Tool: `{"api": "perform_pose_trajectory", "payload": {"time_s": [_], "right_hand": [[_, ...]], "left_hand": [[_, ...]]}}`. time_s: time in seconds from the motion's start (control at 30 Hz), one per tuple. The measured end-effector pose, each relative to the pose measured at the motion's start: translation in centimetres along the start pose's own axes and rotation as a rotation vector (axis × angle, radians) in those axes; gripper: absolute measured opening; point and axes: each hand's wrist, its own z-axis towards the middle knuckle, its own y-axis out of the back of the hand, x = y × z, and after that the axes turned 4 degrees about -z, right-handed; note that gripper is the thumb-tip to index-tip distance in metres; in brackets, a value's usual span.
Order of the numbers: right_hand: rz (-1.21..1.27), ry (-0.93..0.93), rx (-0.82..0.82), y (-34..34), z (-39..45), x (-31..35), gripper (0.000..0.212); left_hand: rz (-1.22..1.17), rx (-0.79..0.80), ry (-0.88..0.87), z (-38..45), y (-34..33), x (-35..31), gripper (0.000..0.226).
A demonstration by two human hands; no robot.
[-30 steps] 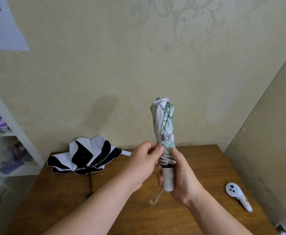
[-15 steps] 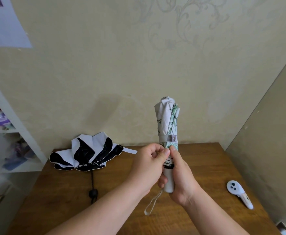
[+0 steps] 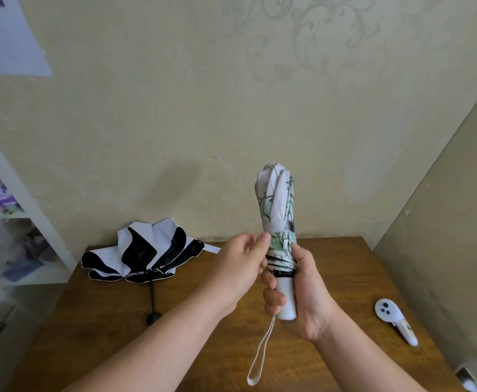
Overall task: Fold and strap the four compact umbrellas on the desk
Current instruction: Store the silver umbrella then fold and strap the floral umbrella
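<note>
Two umbrellas are in view. The rolled one, white with a green print, is held upright above the desk, in front of the wall. Its white handle is wrapped by the right hand, with the thumb up along the black rib ends. The left hand is curled just beside the canopy's lower edge, its thumb and forefinger pinched together at the fabric; whether cloth is actually caught between them cannot be told. A strap is seen wound around the roll just above both hands, with its fastener on the right side.

The canopy is judged soft, thin and rather slippery, so pleats would be expected to spring loose unless kept squeezed. The handle is stiff and smooth and offers the firm hold; the ribs under the cloth are thin and could be bent if crushed. The whole piece is probably light. A wrist loop hangs limp from the handle's base and should be kept out of the folds.

The other umbrella, black and white, lies half-collapsed on the desk's far left, well apart from both hands, its canopy splayed and its stem pointing toward the near edge. It would best be taken by the knob and shaft, not by the floppy cloth.
</note>
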Motion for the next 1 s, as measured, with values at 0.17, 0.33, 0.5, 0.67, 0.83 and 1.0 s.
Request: {"api": "perform_pose_trajectory", "payload": {"time_s": [0.17, 0.33, 0.5, 0.67, 0.83, 1.0], "right_hand": [[-0.107, 0.046, -0.102, -0.6, -0.1, 0.2, 0.069], [-0.147, 0.13, -0.263, -1.0, 0.3, 0.3, 0.054], [-0.13, 0.145, -0.265, -0.3, -0.1, 0.4, 0.045], [-0.096, 0.144, -0.204, -0.4, -0.4, 0.5, 0.052], [-0.069, 0.085, -0.073, -0.1, -1.0, 1.0, 0.053], [0.005, 0.063, 0.162, 0.7, -1.5, 1.7, 0.062]], "left_hand": [[0.05, 0.035, -0.005, 0.3, -0.1, -0.5, 0.027], [-0.098, 0.034, 0.025, -0.1, -0.7, -0.7, 0.022], [-0.128, 0.085, -0.013, -0.9, -0.5, -0.6, 0.025], [-0.03, 0.07, -0.052, -1.3, -0.4, -0.8, 0.02], [0.008, 0.095, -0.06, -1.3, 0.2, -1.5, 0.021], [-0.076, 0.025, -0.036, -0.7, 1.4, -2.5, 0.027]]}}
